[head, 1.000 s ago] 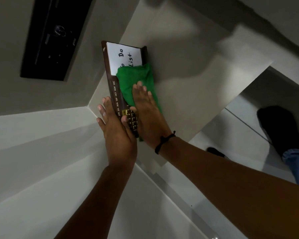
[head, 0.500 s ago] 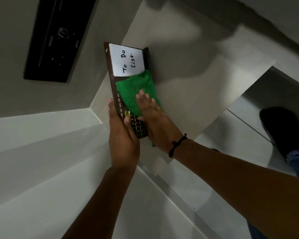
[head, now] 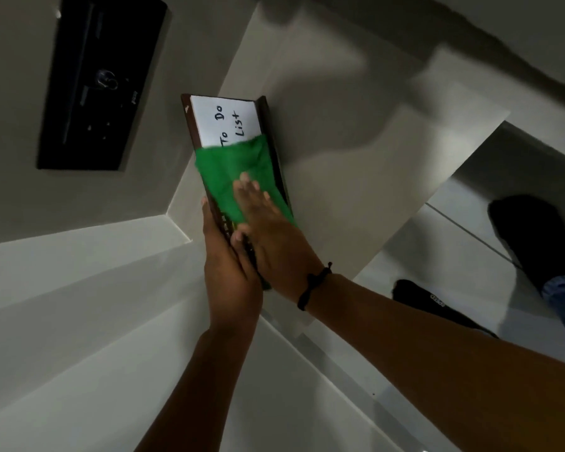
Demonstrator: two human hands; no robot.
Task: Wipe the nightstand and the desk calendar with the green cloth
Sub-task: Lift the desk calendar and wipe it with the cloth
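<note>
The brown desk calendar (head: pixel 225 120) stands on the pale nightstand (head: pixel 356 164), its white "To Do List" panel showing at the far end. A green cloth (head: pixel 234 174) lies pressed flat against the calendar's face, covering its middle and part of the writing. My right hand (head: pixel 268 236) lies flat on the cloth with fingers stretched out, a black band at the wrist. My left hand (head: pixel 225 265) grips the calendar's near end and left edge, steadying it. The calendar's lower part is hidden by both hands.
A black switch panel (head: pixel 101 83) is set in the grey wall at the upper left. White bed surfaces (head: pixel 79 321) fill the lower left. At the right, two black shoes (head: pixel 532 243) and a jeans leg stand on the glossy floor past the nightstand's edge.
My right hand has slid the green cloth down the calendar's face and then back up toward the white panel. My left hand has stayed on the calendar's near end.
</note>
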